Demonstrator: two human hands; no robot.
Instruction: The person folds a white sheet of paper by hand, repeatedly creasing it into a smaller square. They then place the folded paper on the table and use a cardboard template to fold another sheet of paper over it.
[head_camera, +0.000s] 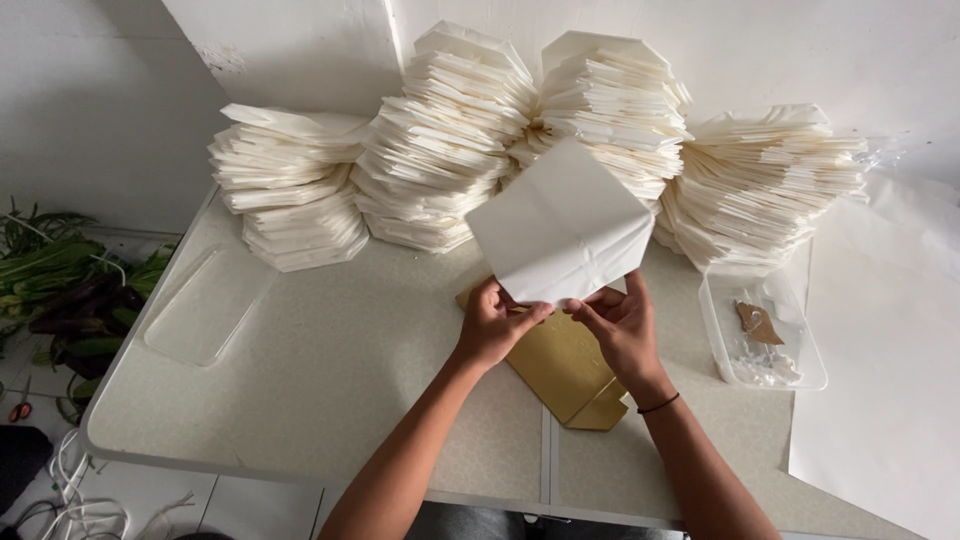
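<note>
White paper stacks (450, 140) line the far desk (330, 370); left hand (490, 325) and right hand (622, 325) both pinch one folded white paper (560, 225) above a gold card (565, 365).

one head camera looks steeply down, close over the table (330, 370), facing perhaps slightly forward.

Gold card (565, 365) partly under hands, paper

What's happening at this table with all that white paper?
A person is holding up a folded white paper piece by its lower edge, left hand and right hand both pinching it. Under the hands a gold-coloured card shape lies flat on the table. Tall stacks of folded white paper line the wall, and a clear plastic tray sits to the right.
</note>
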